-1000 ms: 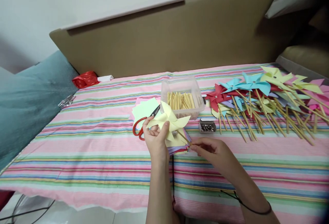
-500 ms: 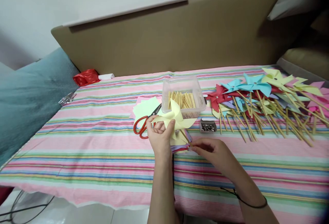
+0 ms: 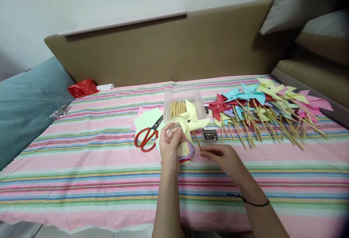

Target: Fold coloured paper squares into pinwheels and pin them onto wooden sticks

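The yellow pinwheel (image 3: 188, 125) is held up just right of the left hand (image 3: 169, 145) and above and to the left of the right hand (image 3: 222, 156). The right hand pinches the lower part of its wooden stick (image 3: 196, 140) between thumb and fingertips. The left hand's fingers are loosely curled beside the pinwheel's left blade; whether they touch the paper I cannot tell. A dark pin shows at the middle of the pinwheel.

Below the pinwheel lies a stack of colored paper (image 3: 184, 150), partly behind the left hand. Red-handled scissors (image 3: 153, 128) lie to the left, next to green and pink sheets (image 3: 148, 117). Behind is a clear plastic box (image 3: 201, 110) with sticks (image 3: 177, 110), and to the right a small box (image 3: 209, 131) of metal pins. A heap of finished pinwheels (image 3: 251, 93) lies farther right on the striped cloth (image 3: 95, 165).

Half a second ago the left thumb lay across the pinwheel's front; now it is off, and the center shows. The right hand keeps its pinch on the stick. The camera has turned a little to the right.
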A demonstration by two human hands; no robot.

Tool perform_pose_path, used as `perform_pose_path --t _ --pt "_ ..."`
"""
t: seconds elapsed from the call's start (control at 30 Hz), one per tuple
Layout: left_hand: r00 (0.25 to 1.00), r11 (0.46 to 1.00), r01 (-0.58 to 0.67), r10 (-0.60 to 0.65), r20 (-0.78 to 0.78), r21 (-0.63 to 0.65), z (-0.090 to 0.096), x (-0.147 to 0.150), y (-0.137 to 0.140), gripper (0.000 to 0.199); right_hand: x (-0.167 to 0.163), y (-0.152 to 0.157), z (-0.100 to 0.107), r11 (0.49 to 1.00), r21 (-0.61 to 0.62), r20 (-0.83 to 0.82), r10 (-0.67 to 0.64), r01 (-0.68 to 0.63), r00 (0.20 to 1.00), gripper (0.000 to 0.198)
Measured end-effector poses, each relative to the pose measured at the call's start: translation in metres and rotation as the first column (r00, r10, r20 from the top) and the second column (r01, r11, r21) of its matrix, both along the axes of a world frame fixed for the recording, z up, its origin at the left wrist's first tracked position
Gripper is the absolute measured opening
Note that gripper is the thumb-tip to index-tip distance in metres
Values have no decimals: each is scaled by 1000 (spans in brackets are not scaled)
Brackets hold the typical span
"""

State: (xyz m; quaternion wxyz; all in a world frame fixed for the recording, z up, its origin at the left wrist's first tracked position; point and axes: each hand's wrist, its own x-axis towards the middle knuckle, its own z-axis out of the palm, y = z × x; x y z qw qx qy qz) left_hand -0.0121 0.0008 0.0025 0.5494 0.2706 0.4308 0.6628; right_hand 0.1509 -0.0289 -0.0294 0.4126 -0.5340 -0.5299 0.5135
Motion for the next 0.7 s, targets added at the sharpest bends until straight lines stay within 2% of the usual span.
perform_pose_path --t 0.2,0.47,0.7 --pt "996 997 75 -75 -47 -13 3 7 -1 39 3 -4 1 1000 -7 -30 1 -1 1000 20" --pt "989 990 140 -140 -41 -4 0 9 1 46 6 -5 4 1000 2 -48 0 0 999 18" --pt "976 981 189 -191 -105 -35 -1 20 2 47 11 -3 2 1000 -9 -64 -27 27 998 21"
